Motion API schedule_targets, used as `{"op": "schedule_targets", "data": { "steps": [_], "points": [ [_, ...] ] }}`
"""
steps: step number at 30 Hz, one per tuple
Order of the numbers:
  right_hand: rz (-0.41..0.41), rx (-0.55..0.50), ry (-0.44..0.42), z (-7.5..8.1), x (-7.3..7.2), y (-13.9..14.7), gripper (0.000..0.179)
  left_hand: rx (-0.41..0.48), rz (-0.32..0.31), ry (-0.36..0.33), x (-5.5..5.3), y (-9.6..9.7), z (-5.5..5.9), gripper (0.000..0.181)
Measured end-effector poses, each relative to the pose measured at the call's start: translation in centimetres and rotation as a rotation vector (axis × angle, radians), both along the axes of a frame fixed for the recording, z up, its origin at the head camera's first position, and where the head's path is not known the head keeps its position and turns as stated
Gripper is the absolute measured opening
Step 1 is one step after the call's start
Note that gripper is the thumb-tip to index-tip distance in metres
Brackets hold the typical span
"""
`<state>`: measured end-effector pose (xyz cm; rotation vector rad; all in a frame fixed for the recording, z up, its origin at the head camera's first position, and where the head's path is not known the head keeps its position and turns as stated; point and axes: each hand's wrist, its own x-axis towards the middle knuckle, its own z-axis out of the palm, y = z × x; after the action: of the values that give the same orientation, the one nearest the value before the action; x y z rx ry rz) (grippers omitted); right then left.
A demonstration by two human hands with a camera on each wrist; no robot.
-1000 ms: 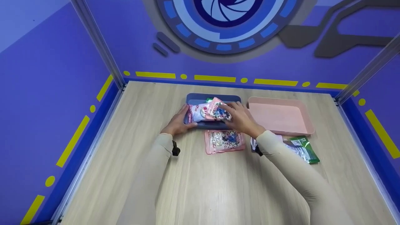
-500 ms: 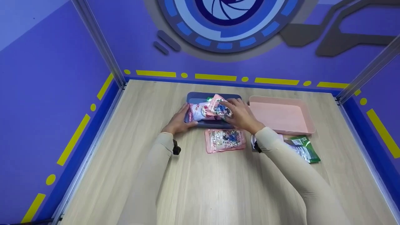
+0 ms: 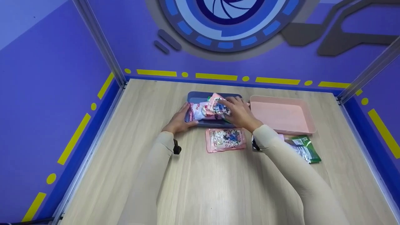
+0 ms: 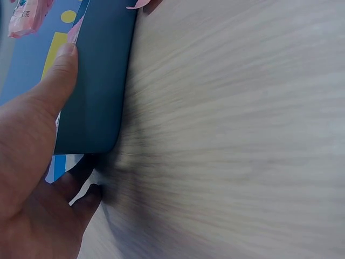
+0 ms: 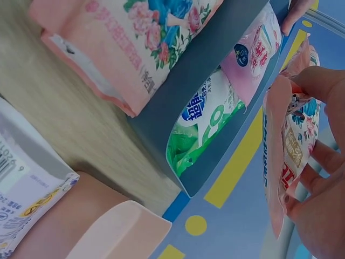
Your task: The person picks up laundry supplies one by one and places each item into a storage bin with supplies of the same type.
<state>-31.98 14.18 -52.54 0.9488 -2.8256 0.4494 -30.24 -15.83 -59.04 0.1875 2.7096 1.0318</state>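
blue-grey tray (image 3: 197,97): rectangular, upright, part-filled | pink floral packet (image 3: 217,106): held, tilted, above tray

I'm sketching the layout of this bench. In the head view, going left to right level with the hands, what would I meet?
Left hand, lilac-and-pink packet, raised floral packet, right hand, pink tray.

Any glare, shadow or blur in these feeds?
Head view: bright sheen on the pale wood tabletop, a shadow beside the beige right sleeve, lettering on the pink floral plastic packet in the right hand too soft to read; left wrist view: dark shadow along the dark blue rectangular plastic tray; right wrist view: some of that lettering is legible.
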Motion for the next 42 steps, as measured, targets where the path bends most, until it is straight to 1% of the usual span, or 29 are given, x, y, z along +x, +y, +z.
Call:
{"op": "schedule_targets", "data": {
  "steps": [3, 9, 12, 19, 30, 39, 42],
  "points": [
    [0.010, 0.013, 0.007, 0.0, -0.1, -0.2, 0.063, 0.000, -0.001, -0.002, 0.0, 0.0, 0.0, 0.105],
    [0.035, 0.011, 0.042, -0.1, -0.4, -0.6, 0.064, 0.001, -0.020, 0.028, 0.1, -0.2, -0.1, 0.105],
    [0.028, 0.015, 0.047, -0.1, -0.5, -0.7, 0.063, 0.000, -0.026, 0.035, 0.0, -0.2, -0.2, 0.104],
    [-0.011, 0.053, 0.018, -0.2, -0.8, -1.0, 0.064, 0.002, -0.007, 0.009, 0.1, -0.1, 0.0, 0.104],
    [-0.009, 0.053, 0.052, -0.6, -1.5, -1.7, 0.063, 0.011, -0.012, 0.021, 0.2, -0.1, 0.1, 0.106],
    [-0.018, 0.038, 0.002, -1.1, -2.1, -2.3, 0.064, 0.015, -0.020, 0.033, 0.0, -0.1, 0.0, 0.104],
    [-0.025, 0.038, -0.009, -1.2, -2.2, -2.5, 0.064, 0.012, -0.011, 0.024, 0.0, -0.1, 0.0, 0.104]
  ]
}}
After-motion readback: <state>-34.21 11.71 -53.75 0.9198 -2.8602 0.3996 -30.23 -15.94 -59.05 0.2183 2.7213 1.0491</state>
